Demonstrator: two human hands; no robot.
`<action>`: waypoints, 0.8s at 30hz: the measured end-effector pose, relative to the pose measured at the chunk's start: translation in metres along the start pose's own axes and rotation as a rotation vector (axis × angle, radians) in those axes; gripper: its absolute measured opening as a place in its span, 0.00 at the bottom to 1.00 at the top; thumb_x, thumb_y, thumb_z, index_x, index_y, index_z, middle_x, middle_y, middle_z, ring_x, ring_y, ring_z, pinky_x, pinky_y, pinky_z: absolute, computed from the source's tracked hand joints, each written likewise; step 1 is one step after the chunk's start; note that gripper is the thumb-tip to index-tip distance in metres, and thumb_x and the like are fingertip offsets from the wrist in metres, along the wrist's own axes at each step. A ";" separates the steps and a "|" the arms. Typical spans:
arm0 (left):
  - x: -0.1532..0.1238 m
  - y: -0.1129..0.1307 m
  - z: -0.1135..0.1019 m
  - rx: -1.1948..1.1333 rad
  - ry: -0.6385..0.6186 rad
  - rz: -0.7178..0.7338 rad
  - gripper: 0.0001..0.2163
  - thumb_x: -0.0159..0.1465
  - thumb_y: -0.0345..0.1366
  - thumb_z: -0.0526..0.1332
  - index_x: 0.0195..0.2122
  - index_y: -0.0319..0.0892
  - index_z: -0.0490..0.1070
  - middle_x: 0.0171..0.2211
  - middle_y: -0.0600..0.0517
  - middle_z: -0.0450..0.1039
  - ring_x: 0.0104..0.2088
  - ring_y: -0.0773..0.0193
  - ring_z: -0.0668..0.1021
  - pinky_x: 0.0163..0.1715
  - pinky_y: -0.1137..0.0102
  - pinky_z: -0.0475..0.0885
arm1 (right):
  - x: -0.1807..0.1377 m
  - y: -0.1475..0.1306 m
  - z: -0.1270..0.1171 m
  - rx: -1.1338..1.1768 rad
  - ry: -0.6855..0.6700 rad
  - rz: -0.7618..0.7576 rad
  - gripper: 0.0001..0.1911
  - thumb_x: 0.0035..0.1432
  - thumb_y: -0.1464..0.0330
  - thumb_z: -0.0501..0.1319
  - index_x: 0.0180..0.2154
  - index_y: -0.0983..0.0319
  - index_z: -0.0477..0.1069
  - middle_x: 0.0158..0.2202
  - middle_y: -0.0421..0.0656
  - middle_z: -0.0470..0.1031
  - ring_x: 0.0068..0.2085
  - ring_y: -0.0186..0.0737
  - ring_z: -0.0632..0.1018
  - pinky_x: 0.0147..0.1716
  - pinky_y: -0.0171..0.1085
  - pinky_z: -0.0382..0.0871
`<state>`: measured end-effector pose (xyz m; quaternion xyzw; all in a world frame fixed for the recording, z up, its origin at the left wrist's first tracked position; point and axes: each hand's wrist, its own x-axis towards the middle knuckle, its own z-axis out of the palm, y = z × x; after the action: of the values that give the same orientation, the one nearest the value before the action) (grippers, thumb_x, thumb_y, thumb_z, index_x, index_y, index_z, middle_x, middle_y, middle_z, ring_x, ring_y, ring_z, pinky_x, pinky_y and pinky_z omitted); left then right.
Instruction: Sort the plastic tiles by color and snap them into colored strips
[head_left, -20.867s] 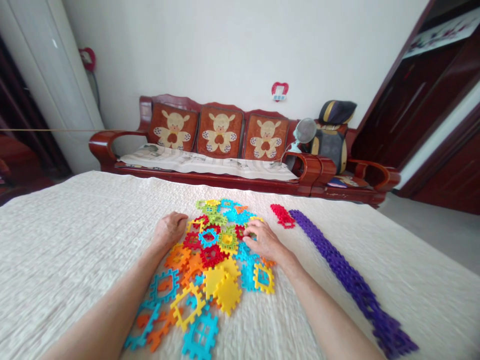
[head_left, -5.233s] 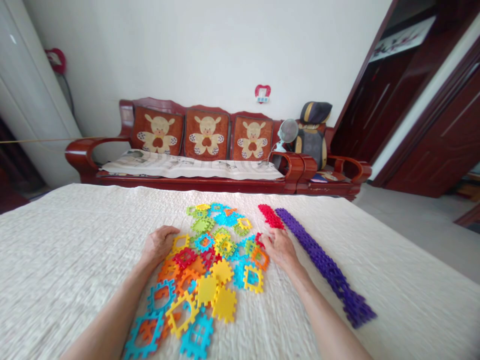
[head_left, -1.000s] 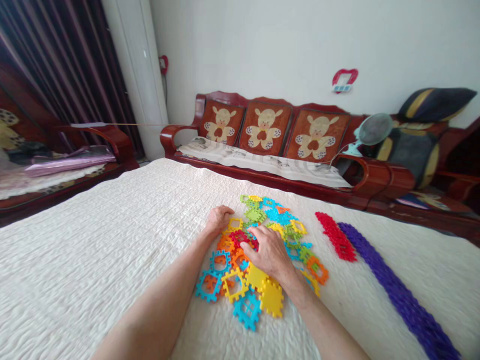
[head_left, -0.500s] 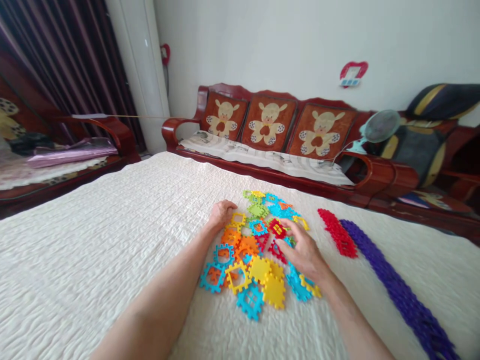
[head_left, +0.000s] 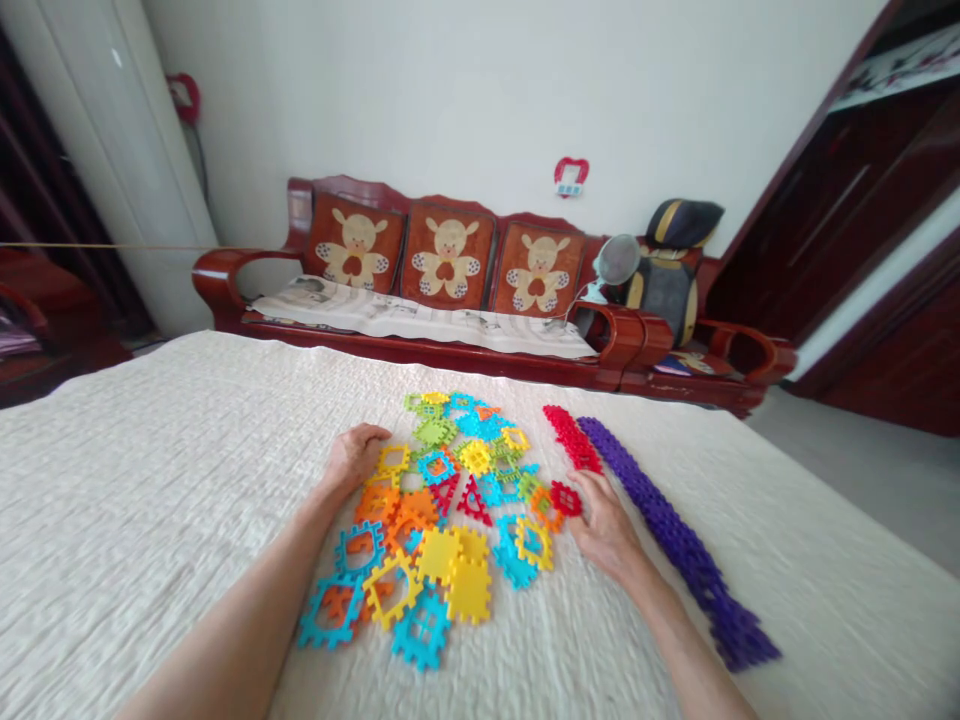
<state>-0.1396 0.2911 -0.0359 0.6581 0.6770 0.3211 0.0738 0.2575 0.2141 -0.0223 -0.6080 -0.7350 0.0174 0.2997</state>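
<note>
My right hand (head_left: 606, 530) pinches a red square interlocking plastic tile (head_left: 565, 499) with window-like holes, at the right of the pile. Close by it lie an orange tile (head_left: 546, 512), a yellow frame tile (head_left: 534, 543) and blue tiles (head_left: 514, 560). My left hand (head_left: 355, 458) rests on the bedspread at the pile's left side, fingers loosely bent and apart, with nothing visible in them. Nearest to it is a yellow frame tile (head_left: 394, 460). Red triangle tiles (head_left: 472, 502) lie in the middle of the pile, with solid yellow tiles (head_left: 469, 590) in front.
Right of the pile, a strip of joined red tiles (head_left: 573, 438) lies beside a long purple strip (head_left: 667, 530). Everything rests on a cream quilted bedspread (head_left: 187, 480). Beyond stand a wooden sofa (head_left: 420, 345) with bear cushions and a small fan (head_left: 617, 260).
My right hand has carried the red window tile from the middle of the pile to its right edge, near the red strip. My left hand stays beside the pile. The view has turned right.
</note>
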 end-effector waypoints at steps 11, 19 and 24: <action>0.001 -0.004 0.001 -0.005 0.000 0.011 0.17 0.55 0.34 0.49 0.36 0.46 0.77 0.39 0.55 0.78 0.38 0.63 0.78 0.44 0.73 0.71 | -0.001 -0.026 0.010 -0.184 0.016 0.231 0.21 0.53 0.58 0.56 0.45 0.64 0.68 0.40 0.49 0.68 0.44 0.46 0.71 0.45 0.42 0.64; 0.002 -0.009 0.004 -0.005 0.008 0.010 0.16 0.54 0.34 0.50 0.35 0.48 0.77 0.38 0.56 0.79 0.37 0.63 0.79 0.42 0.72 0.72 | 0.019 0.015 0.006 -0.123 0.298 0.196 0.26 0.49 0.63 0.57 0.50 0.65 0.63 0.43 0.51 0.65 0.47 0.49 0.69 0.48 0.47 0.64; 0.003 -0.010 0.005 -0.006 0.019 0.027 0.16 0.54 0.34 0.50 0.34 0.47 0.77 0.38 0.55 0.79 0.37 0.62 0.78 0.43 0.71 0.72 | 0.026 0.031 0.016 -0.181 0.293 0.140 0.26 0.51 0.64 0.56 0.51 0.65 0.61 0.46 0.52 0.65 0.49 0.51 0.67 0.48 0.49 0.63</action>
<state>-0.1460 0.2965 -0.0440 0.6638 0.6679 0.3304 0.0650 0.2751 0.2510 -0.0366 -0.6781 -0.6379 -0.1167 0.3459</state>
